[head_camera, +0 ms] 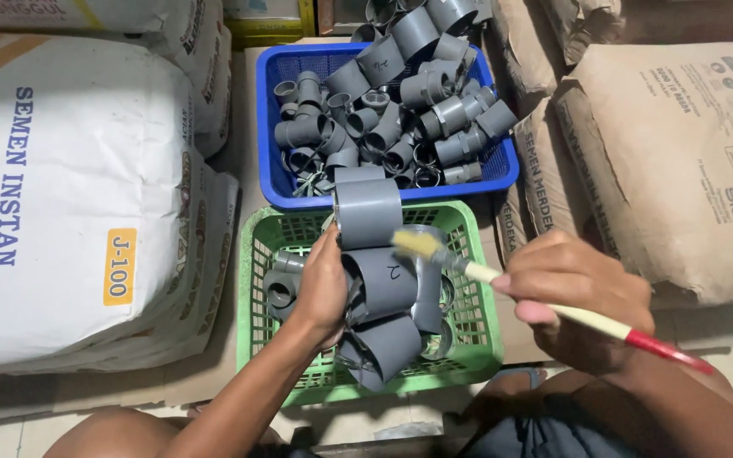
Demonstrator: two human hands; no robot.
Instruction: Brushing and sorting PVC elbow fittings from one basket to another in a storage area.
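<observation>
step in hand: cleaning a large grey pipe fitting (379, 284) with a paintbrush (545, 304). the left hand (322, 288) is clamped on the fitting's side and holds it above the green basket (478, 339), tilted, with one socket toward the blue basket (282, 182). the right hand (577, 297) is closed around the pale brush handle, near its middle; the red handle end projects to the right. the bristles (413, 244) lie at the fitting's upper right edge, touching or just short of it; contact cannot be confirmed.

next move, as a judgement: the brush stroke calls for a steady left grip and a slow turn of the fitting so that each face and socket rim meets the bristles.

the blue basket holds a heap of smaller grey fittings (392, 119). sacks (69, 195) stand on both sides of the baskets.

hidden or unclear:
- the left fingers are behind the fitting.
- the fitting covers most of the green basket's contents; a small grey fitting (280, 288) shows at the left.
- the full shape of the held fitting is hard to make out.
- the surface beneath the baskets is mostly covered.
</observation>
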